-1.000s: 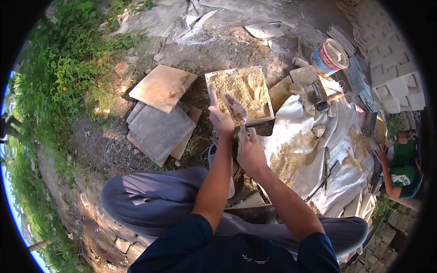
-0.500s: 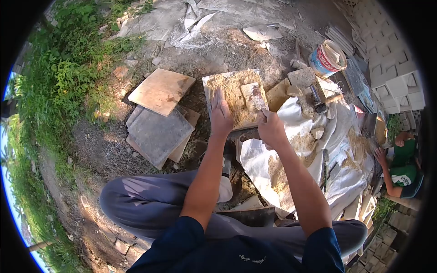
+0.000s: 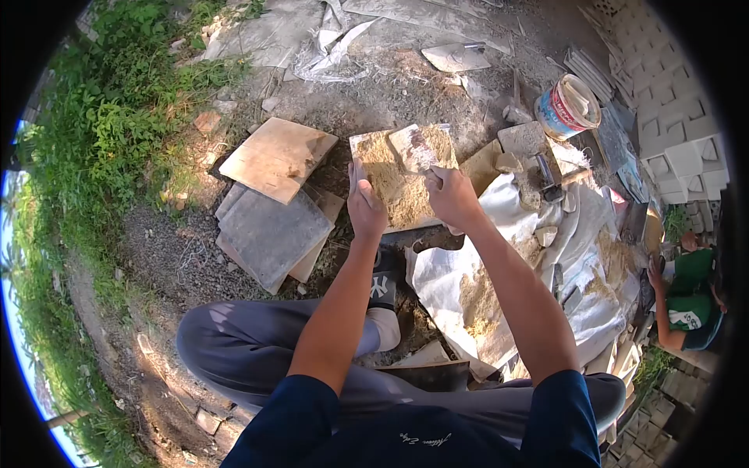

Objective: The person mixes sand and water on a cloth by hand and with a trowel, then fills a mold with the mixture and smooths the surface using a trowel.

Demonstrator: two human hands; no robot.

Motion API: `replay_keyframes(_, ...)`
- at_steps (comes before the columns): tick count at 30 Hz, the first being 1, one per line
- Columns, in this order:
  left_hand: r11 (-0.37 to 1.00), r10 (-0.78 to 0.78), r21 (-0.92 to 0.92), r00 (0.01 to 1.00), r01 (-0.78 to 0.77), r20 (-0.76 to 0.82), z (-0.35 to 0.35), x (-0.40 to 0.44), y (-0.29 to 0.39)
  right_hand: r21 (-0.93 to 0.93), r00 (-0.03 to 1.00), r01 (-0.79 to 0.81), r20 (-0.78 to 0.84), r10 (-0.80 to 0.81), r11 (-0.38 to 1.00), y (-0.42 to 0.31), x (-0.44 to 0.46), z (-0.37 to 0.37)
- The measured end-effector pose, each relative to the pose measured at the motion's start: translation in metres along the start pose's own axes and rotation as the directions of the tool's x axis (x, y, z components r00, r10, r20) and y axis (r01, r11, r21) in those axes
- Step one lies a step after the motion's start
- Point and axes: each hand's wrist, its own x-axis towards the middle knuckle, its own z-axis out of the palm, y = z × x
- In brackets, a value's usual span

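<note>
A square board or tile point(image 3: 437, 222) lies in front of me, covered in a sandy, yellowish mix point(image 3: 380, 168). At its left edge is my left hand point(image 3: 365, 209), the thumb on the near side and the fingers along the rim, closed on it. My right hand point(image 3: 454, 196) is wrapped round the handle of a trowel; the handle is mostly hidden by the fingers. The flat, smeared blade of the trowel point(image 3: 409, 147) rests on the mix toward the far side of the board.
Stacked square tiles point(image 3: 275, 230) lie to the left, a tan one point(image 3: 277, 160) on top. At right are a white sheet point(image 3: 445, 277) with sandy mix, a hammer point(image 3: 546, 173), and a paint bucket point(image 3: 566, 109). A person in green point(image 3: 690, 285) is at far right.
The trowel blade has moved left and away from me across the mix. My left hand has slid from the mix down to the board's left edge.
</note>
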Motion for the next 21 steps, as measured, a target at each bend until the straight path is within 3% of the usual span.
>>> replay_keyframes(2, 0.996, -0.086, 0.033, 0.992, 0.083, 0.088, 0.001, -0.003, -0.009, 0.104, 0.997, -0.035, 0.07, 0.028, 0.994, -0.01, -0.018, 0.007)
replay_keyframes(3, 0.993, -0.117, 0.046, 0.986, 0.112, 0.117, 0.002, -0.005, -0.008, -0.023, 0.998, 0.05, 0.036, -0.049, 0.998, 0.021, -0.015, 0.035)
replay_keyframes(5, 1.0, 0.0, 0.032, 0.999, -0.001, 0.034, -0.006, 0.0, 0.014, 0.035, 0.997, 0.069, 0.019, -0.07, 0.997, 0.018, -0.039, 0.04)
replay_keyframes(6, 0.996, -0.09, -0.003, 0.995, 0.09, 0.04, -0.007, 0.001, 0.019, 0.041, 0.998, 0.062, 0.025, -0.063, 0.997, 0.016, -0.05, 0.034)
replay_keyframes(8, 0.996, -0.087, -0.016, 0.996, 0.088, 0.035, -0.013, -0.001, 0.022, 0.059, 0.994, -0.055, 0.098, 0.049, 0.997, 0.015, -0.063, 0.007)
replay_keyframes(11, 0.998, -0.053, -0.013, 0.998, 0.053, 0.03, -0.003, 0.0, 0.013, 0.058, 0.998, -0.044, 0.053, 0.041, 0.997, 0.009, -0.072, -0.004)
replay_keyframes(12, 0.998, -0.055, -0.009, 0.998, 0.055, 0.03, -0.003, 0.0, 0.013, 0.09, 0.998, 0.06, -0.01, -0.06, 0.994, 0.021, -0.068, 0.011)
replay_keyframes(15, 0.999, -0.036, 0.006, 0.999, 0.036, 0.02, -0.005, 0.002, 0.012, 0.029, 0.995, 0.099, 0.023, -0.1, 0.995, 0.008, -0.041, 0.041)
replay_keyframes(16, 1.0, -0.01, -0.008, 1.0, 0.01, 0.021, -0.005, 0.002, 0.01, 0.082, 0.996, -0.015, 0.094, 0.007, 0.997, -0.014, -0.029, 0.035)
replay_keyframes(17, 1.0, 0.012, -0.021, 1.0, -0.011, 0.023, -0.005, 0.0, 0.009, 0.052, 0.994, 0.054, 0.092, -0.059, 0.997, -0.003, -0.009, 0.046)
replay_keyframes(19, 1.0, -0.005, 0.023, 0.999, 0.004, 0.038, -0.005, -0.001, 0.006, -0.059, 0.977, -0.075, 0.196, 0.086, 0.995, -0.03, 0.001, 0.028)
replay_keyframes(21, 0.999, 0.036, 0.032, 0.999, -0.036, 0.004, -0.004, -0.001, 0.008, -0.05, 0.982, -0.055, 0.178, 0.063, 0.997, -0.01, -0.009, 0.027)
